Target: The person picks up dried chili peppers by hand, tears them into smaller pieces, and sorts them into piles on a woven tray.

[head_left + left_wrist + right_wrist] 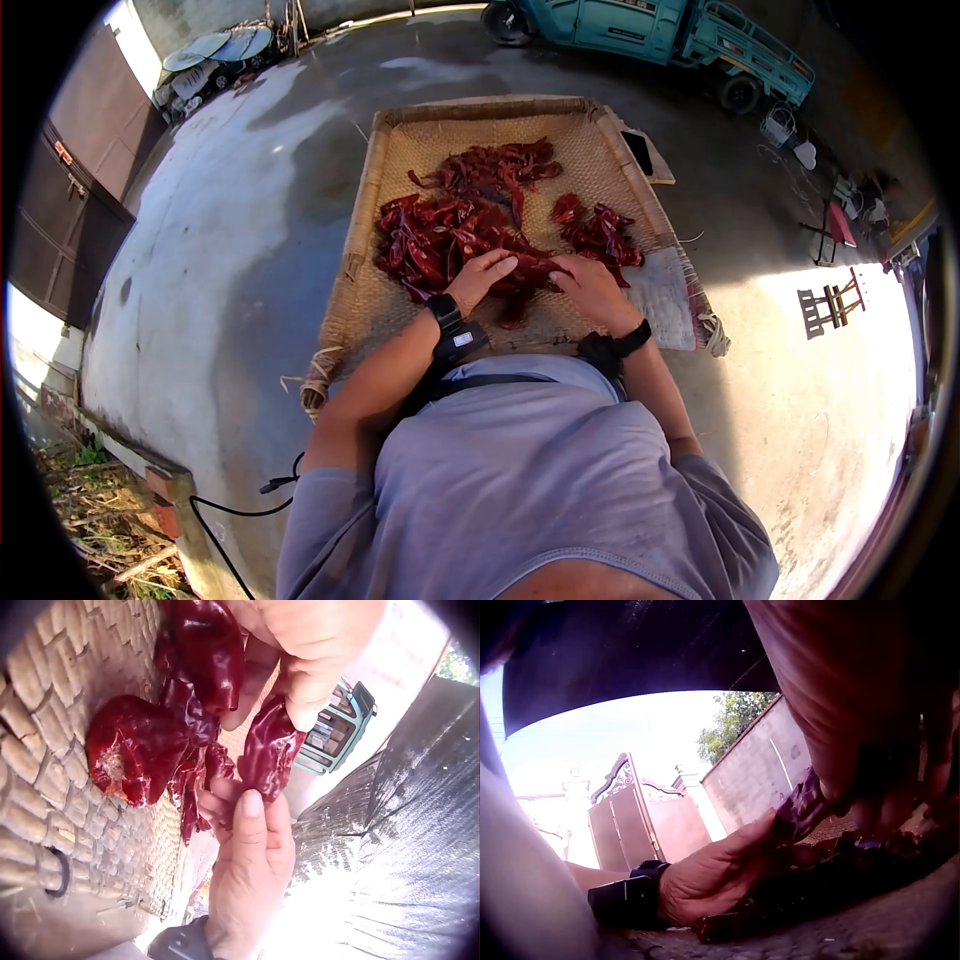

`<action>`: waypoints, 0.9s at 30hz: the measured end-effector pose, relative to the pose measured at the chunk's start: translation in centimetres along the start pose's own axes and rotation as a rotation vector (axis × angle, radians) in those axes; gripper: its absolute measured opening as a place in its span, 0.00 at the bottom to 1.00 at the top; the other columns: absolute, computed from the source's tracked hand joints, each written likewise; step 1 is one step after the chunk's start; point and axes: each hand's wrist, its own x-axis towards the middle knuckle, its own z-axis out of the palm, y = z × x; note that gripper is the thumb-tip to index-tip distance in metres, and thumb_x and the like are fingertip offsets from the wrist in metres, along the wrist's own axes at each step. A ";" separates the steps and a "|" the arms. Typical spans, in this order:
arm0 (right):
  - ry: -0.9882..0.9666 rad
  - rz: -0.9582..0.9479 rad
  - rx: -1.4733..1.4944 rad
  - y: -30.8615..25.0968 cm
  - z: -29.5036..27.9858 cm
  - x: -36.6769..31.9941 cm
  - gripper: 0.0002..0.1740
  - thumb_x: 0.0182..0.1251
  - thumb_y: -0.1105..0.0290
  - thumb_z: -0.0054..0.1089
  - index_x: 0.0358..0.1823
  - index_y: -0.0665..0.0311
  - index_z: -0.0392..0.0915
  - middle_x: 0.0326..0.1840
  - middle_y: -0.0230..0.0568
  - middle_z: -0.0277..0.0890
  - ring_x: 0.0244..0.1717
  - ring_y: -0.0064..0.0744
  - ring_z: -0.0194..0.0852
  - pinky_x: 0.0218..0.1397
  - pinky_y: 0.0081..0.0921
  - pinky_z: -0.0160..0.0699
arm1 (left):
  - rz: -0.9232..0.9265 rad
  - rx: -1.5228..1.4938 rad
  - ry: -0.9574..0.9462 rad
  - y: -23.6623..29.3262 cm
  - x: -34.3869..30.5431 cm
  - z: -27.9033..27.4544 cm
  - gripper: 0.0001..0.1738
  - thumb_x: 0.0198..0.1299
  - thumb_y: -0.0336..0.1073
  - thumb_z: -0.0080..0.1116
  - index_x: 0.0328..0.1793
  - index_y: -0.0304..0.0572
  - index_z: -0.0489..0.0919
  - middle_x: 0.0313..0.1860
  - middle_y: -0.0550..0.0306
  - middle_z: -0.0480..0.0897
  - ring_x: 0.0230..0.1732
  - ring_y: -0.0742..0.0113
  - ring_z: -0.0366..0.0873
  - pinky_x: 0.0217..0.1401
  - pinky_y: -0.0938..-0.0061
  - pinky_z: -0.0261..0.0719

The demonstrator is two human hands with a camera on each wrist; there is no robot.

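Note:
Both hands meet over a woven bamboo tray and hold one dried red chili pepper between them. In the left wrist view, my left hand pinches its upper end with the thumb. The right hand grips the lower end between thumb and curled fingers. The head view has the left hand and right hand close together at the front of a large pile of red chilies. A smaller heap of chilies lies to the right, and another cluster farther back.
A pale woven sack covers the tray's front right corner. A dark flat object lies at its right edge. Beyond stand a teal three-wheeled truck and, to the right, a small wooden stool. A black cable hangs at the left.

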 end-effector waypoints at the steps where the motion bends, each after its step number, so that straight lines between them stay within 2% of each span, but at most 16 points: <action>1: 0.014 0.022 0.060 -0.3 -0.5 0.0 0.14 0.70 0.66 0.56 0.51 0.66 0.78 0.47 0.54 0.81 0.48 0.56 0.78 0.50 0.44 0.75 | -0.009 -0.019 -0.002 0.0 0.0 0.1 0.25 0.69 0.53 0.61 0.63 0.45 0.81 0.53 0.61 0.82 0.56 0.70 0.76 0.62 0.71 0.72; 3: 0.042 0.063 0.178 -0.4 -2.1 0.3 0.16 0.70 0.67 0.56 0.55 0.65 0.78 0.50 0.53 0.81 0.51 0.55 0.79 0.52 0.42 0.76 | 0.017 -0.020 -0.076 0.2 0.0 -0.1 0.24 0.69 0.52 0.62 0.61 0.45 0.81 0.52 0.61 0.82 0.56 0.69 0.76 0.64 0.70 0.71; 4: 0.082 0.106 0.074 0.5 -2.6 0.4 0.18 0.69 0.67 0.57 0.59 0.62 0.76 0.51 0.52 0.82 0.50 0.52 0.81 0.52 0.41 0.77 | 0.031 -0.020 -0.112 0.4 0.0 -0.2 0.23 0.69 0.52 0.62 0.60 0.44 0.82 0.52 0.60 0.82 0.56 0.69 0.76 0.65 0.69 0.70; 7: 0.188 0.297 -0.268 1.4 -5.4 0.7 0.20 0.69 0.67 0.57 0.62 0.58 0.75 0.53 0.49 0.81 0.55 0.51 0.78 0.57 0.43 0.75 | 0.038 0.034 -0.179 0.4 -0.1 0.1 0.22 0.68 0.51 0.63 0.60 0.45 0.82 0.54 0.60 0.81 0.57 0.68 0.76 0.67 0.68 0.68; 10: 0.330 0.319 -0.768 3.2 -5.6 1.0 0.21 0.69 0.67 0.58 0.64 0.55 0.74 0.58 0.46 0.78 0.62 0.51 0.71 0.64 0.47 0.70 | 0.114 0.259 -0.207 0.1 0.0 -0.1 0.21 0.65 0.50 0.66 0.58 0.48 0.83 0.54 0.60 0.80 0.61 0.64 0.74 0.70 0.63 0.65; 13: 0.245 0.236 -0.535 2.9 -4.7 3.0 0.21 0.70 0.67 0.58 0.64 0.54 0.74 0.60 0.44 0.75 0.65 0.52 0.66 0.68 0.51 0.65 | 0.173 0.477 -0.173 0.8 -0.7 0.4 0.20 0.61 0.49 0.69 0.56 0.52 0.85 0.54 0.59 0.80 0.63 0.59 0.70 0.71 0.61 0.62; 14: 0.166 0.128 -0.496 3.8 -3.8 4.0 0.22 0.70 0.67 0.58 0.65 0.54 0.73 0.60 0.44 0.75 0.64 0.52 0.67 0.67 0.50 0.66 | 0.227 0.552 -0.198 0.7 -0.6 0.4 0.20 0.60 0.49 0.69 0.56 0.53 0.85 0.54 0.58 0.80 0.63 0.58 0.69 0.71 0.61 0.61; 16: -0.016 0.118 -0.441 3.3 -1.9 6.5 0.20 0.74 0.64 0.54 0.66 0.52 0.73 0.59 0.45 0.75 0.64 0.53 0.67 0.66 0.50 0.67 | 0.339 0.711 -0.246 0.4 -0.2 0.2 0.20 0.58 0.49 0.70 0.54 0.54 0.86 0.54 0.57 0.80 0.64 0.56 0.67 0.71 0.62 0.60; 18: -0.123 0.153 -0.446 4.1 0.9 9.1 0.20 0.77 0.60 0.49 0.67 0.50 0.73 0.63 0.45 0.74 0.64 0.53 0.66 0.66 0.50 0.67 | 0.353 0.762 -0.232 0.0 0.0 0.1 0.20 0.56 0.49 0.70 0.53 0.54 0.86 0.54 0.57 0.80 0.63 0.56 0.68 0.71 0.63 0.59; 21: -0.248 0.194 -0.285 3.9 3.6 12.2 0.23 0.78 0.54 0.45 0.69 0.50 0.71 0.65 0.44 0.74 0.66 0.53 0.66 0.66 0.54 0.65 | 0.402 0.786 -0.236 -0.3 0.1 0.0 0.18 0.58 0.49 0.68 0.52 0.55 0.87 0.53 0.58 0.81 0.61 0.57 0.70 0.69 0.64 0.59; 24: -0.225 0.283 -0.359 3.4 5.2 13.5 0.26 0.77 0.48 0.43 0.69 0.50 0.71 0.65 0.43 0.76 0.67 0.53 0.67 0.66 0.61 0.62 | 0.458 0.758 -0.267 -0.3 0.3 -0.2 0.15 0.63 0.51 0.63 0.50 0.56 0.86 0.51 0.58 0.81 0.58 0.55 0.70 0.67 0.63 0.61; 27: -0.215 0.220 -0.383 6.2 7.6 13.9 0.27 0.79 0.48 0.42 0.67 0.56 0.72 0.59 0.48 0.77 0.58 0.59 0.72 0.58 0.52 0.72 | 0.436 0.760 -0.271 -1.0 0.7 -0.5 0.16 0.63 0.50 0.62 0.50 0.54 0.86 0.51 0.57 0.81 0.58 0.55 0.70 0.66 0.64 0.61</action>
